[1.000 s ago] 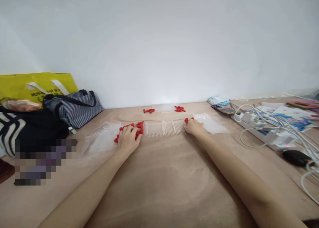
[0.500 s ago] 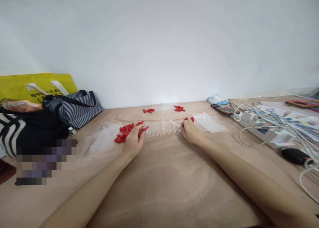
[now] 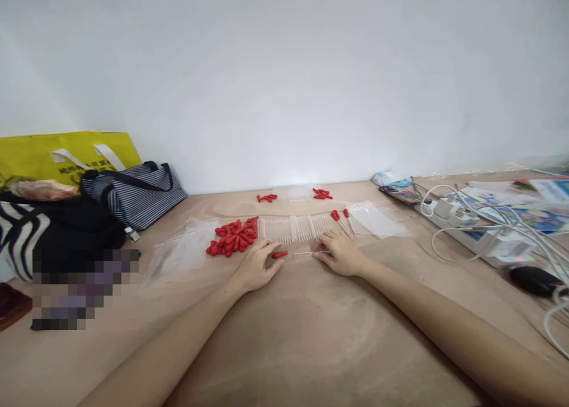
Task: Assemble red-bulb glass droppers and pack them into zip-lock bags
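My left hand (image 3: 258,266) has its thumb and fingers curled round a red rubber dropper bulb (image 3: 280,255), whose end points to the right. Facing it, my right hand (image 3: 340,254) pinches a thin clear dropper tube (image 3: 304,253) that reaches left toward the bulb; a small space separates the two. A heap of red bulbs (image 3: 231,239) lies just beyond my left hand. Behind both hands stretches a row of clear tubes (image 3: 278,230). Two tubes with red bulbs (image 3: 340,215) on their ends lie past my right hand.
Clear plastic bags (image 3: 186,247) lie on the left, and another bag (image 3: 376,219) on the right. More bulbs (image 3: 322,194) and tubes sit near the wall. A power strip (image 3: 480,241) with cables and a black mouse (image 3: 531,281) occupy the right; a striped bag (image 3: 133,194) stands left.
Both hands have drawn back toward me and closer together, the left bringing a red bulb from the heap, the right bringing a tube from the row.
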Motion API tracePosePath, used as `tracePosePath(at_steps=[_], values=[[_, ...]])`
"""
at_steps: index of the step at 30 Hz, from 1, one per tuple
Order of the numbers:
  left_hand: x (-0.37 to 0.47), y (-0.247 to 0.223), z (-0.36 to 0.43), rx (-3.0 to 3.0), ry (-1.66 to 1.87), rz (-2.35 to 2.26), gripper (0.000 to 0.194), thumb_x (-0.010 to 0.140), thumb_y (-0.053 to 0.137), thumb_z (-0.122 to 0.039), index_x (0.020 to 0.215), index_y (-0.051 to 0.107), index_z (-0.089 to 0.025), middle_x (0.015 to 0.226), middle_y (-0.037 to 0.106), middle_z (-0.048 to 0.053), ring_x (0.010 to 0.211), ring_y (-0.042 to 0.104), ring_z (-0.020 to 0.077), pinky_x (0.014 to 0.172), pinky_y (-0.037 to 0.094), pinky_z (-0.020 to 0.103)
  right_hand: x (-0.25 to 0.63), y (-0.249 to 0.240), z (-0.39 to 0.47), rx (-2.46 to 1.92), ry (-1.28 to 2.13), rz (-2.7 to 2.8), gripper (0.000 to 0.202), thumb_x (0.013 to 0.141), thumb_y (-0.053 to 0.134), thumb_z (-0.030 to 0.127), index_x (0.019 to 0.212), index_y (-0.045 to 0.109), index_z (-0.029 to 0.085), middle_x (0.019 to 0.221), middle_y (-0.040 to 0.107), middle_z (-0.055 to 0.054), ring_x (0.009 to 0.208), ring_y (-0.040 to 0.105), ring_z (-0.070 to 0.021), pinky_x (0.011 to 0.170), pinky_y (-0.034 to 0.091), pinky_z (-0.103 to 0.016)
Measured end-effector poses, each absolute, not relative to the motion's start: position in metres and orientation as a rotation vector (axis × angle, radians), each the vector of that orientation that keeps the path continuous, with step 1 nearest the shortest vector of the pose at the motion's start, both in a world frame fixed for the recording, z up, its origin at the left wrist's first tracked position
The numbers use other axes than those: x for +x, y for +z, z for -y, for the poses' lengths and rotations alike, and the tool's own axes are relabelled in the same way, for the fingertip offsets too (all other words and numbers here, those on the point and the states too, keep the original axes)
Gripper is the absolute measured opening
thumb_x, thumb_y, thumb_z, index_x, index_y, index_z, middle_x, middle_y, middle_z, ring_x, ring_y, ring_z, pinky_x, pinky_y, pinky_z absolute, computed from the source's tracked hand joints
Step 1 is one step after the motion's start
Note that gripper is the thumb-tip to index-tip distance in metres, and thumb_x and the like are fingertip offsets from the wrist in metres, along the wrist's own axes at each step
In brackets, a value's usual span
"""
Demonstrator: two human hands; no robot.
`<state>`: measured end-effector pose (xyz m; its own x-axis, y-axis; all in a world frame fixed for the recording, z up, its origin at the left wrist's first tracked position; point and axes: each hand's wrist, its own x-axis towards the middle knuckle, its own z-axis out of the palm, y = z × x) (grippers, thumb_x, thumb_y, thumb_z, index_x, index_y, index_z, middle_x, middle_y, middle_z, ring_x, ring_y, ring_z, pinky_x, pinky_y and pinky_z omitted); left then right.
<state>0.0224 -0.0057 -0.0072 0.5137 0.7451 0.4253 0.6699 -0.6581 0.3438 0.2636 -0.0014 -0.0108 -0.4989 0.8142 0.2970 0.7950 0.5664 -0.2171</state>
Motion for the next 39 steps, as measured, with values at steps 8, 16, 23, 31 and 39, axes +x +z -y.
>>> tracePosePath(at_steps=[8,16,23,31,39], values=[[0.035,-0.011,0.001,2.549,0.857,-1.349,0.011,0.079,0.049,-0.019,0.077,0.06,-0.017,0.084,0.055,0.003,0.076,0.054,0.0164,0.07,0.044,0.029,0.246,-0.016,-0.003,-1.334,0.319,2.335,0.016,0.077,0.053,0.034,0.074,0.054,0.018,0.076,0.059,-0.003,0.075,0.052,-0.0155,0.067,0.032,-0.028],[0.034,-0.008,0.006,2.521,0.865,-1.306,0.01,0.084,0.046,-0.022,0.088,0.052,-0.017,0.084,0.063,0.003,0.081,0.056,0.0188,0.073,0.042,0.032,0.243,-0.025,-0.001,-1.269,0.469,2.119,0.012,0.084,0.041,0.024,0.077,0.047,0.017,0.074,0.058,-0.004,0.068,0.051,-0.0145,0.063,0.035,-0.026],[0.036,-0.009,0.004,2.576,0.91,-1.166,0.016,0.083,0.046,-0.019,0.093,0.058,-0.017,0.089,0.066,0.004,0.084,0.058,0.018,0.078,0.042,0.031,0.237,-0.027,0.004,-1.096,0.535,2.095,0.008,0.084,0.04,0.02,0.078,0.044,0.018,0.07,0.055,-0.002,0.064,0.05,-0.0136,0.061,0.036,-0.024],[0.042,-0.005,0.008,2.481,0.874,-1.179,0.019,0.085,0.042,-0.023,0.09,0.06,-0.017,0.089,0.066,0.004,0.083,0.059,0.0182,0.073,0.044,0.028,0.235,-0.024,0.007,-1.031,0.505,2.128,0.012,0.083,0.04,0.019,0.074,0.047,0.018,0.07,0.056,-0.002,0.065,0.05,-0.0132,0.061,0.037,-0.024],[0.043,-0.005,0.01,2.312,0.83,-1.173,0.021,0.086,0.039,-0.026,0.091,0.057,-0.018,0.088,0.065,0.002,0.081,0.06,0.0167,0.07,0.044,0.026,0.234,-0.024,0.009,-1.033,0.518,2.094,0.012,0.083,0.041,0.02,0.075,0.049,0.017,0.069,0.057,-0.002,0.063,0.05,-0.0123,0.06,0.037,-0.023]])
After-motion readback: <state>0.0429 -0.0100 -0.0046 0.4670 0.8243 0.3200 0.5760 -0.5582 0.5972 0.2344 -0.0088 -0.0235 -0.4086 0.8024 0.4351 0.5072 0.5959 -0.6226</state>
